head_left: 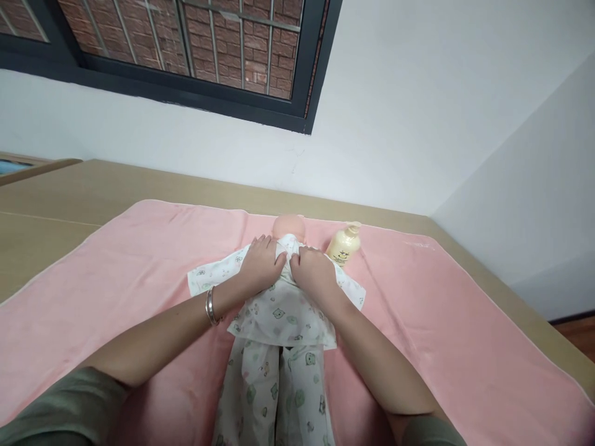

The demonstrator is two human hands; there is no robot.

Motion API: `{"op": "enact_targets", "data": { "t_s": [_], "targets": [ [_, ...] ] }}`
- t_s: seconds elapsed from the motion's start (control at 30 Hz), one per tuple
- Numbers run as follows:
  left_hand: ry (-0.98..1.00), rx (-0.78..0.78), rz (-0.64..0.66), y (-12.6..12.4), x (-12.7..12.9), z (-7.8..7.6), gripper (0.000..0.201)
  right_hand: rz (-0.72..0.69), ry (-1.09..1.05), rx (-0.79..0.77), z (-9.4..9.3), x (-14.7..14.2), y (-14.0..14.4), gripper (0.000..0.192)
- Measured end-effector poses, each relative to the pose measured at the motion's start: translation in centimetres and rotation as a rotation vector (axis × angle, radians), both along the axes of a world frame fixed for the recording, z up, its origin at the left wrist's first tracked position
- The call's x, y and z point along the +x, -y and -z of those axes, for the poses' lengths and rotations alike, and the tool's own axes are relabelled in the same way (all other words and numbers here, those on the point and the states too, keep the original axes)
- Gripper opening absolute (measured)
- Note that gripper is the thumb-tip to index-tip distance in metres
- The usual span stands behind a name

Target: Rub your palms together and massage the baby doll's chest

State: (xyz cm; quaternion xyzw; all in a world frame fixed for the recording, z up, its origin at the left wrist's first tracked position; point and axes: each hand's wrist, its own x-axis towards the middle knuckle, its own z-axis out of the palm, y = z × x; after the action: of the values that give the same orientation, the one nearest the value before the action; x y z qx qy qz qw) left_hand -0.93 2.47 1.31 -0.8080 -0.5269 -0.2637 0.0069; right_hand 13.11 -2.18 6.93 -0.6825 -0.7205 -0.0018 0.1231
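Pink terry towel (441, 322) covers the pale wooden tabletop (56, 210) under everything I am handling. On it lies a small baby doll (288, 227) in a white cotton suit (279, 316) printed with little green bears, its long axis running from six o'clock, where the trouser legs come toward me, to twelve o'clock, where the bare pink head points at the wall.

My left hand (261, 263) rests on the doll's chest at about eleven o'clock from the shirt's middle, fingers together and curled down onto the cloth near the collar. My right hand (312, 272) sits just beside it at one o'clock, fingers likewise bent and pressing the fabric; whether either hand actually pinches a fold I cannot tell. The fingertips of the two nearly meet over the neckline, so both are equally near the collar, which lies straight ahead at twelve o'clock.

The shirt spreads flat, sleeves out to nine and three o'clock, hem loose over the trousers. A silver bangle (211, 306) circles my left wrist. A cream plastic pump bottle (344, 244) lies tilted at one o'clock, just beside the doll's shoulder.
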Motion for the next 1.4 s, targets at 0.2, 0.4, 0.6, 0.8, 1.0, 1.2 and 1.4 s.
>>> {"op": "enact_targets", "data": {
  "t_s": [0.2,0.4,0.6,0.8,1.0,1.2,1.4],
  "targets": [
    [-0.005,0.049,0.008,0.5,0.0,0.0,0.044,0.019,-0.147,-0.057,1.1,1.1,-2.6,0.055],
    [0.015,0.006,0.024,0.4,-0.2,-0.4,0.034,-0.024,-0.129,-0.066,2.0,1.5,-3.0,0.056],
    [0.049,-0.107,0.0,0.0,-0.5,-0.9,0.036,-0.023,-0.07,-0.059,1.4,1.3,-2.4,0.05],
    [0.181,-0.086,-0.018,0.0,-0.5,-0.1,0.035,-0.008,-0.124,-0.13,-1.5,1.8,-0.9,0.039],
    [0.305,-0.038,0.016,0.1,-0.7,0.9,0.04,-0.159,-0.28,0.164,-0.4,0.7,-0.9,0.045],
    [0.355,-0.011,0.021,0.1,-0.9,1.3,0.042,-0.206,-0.24,0.12,1.4,-0.1,-0.9,0.049],
    [0.376,-0.007,0.037,0.1,-0.9,1.3,0.043,-0.186,-0.219,0.173,1.1,-0.3,-0.5,0.05]
  ]
}}
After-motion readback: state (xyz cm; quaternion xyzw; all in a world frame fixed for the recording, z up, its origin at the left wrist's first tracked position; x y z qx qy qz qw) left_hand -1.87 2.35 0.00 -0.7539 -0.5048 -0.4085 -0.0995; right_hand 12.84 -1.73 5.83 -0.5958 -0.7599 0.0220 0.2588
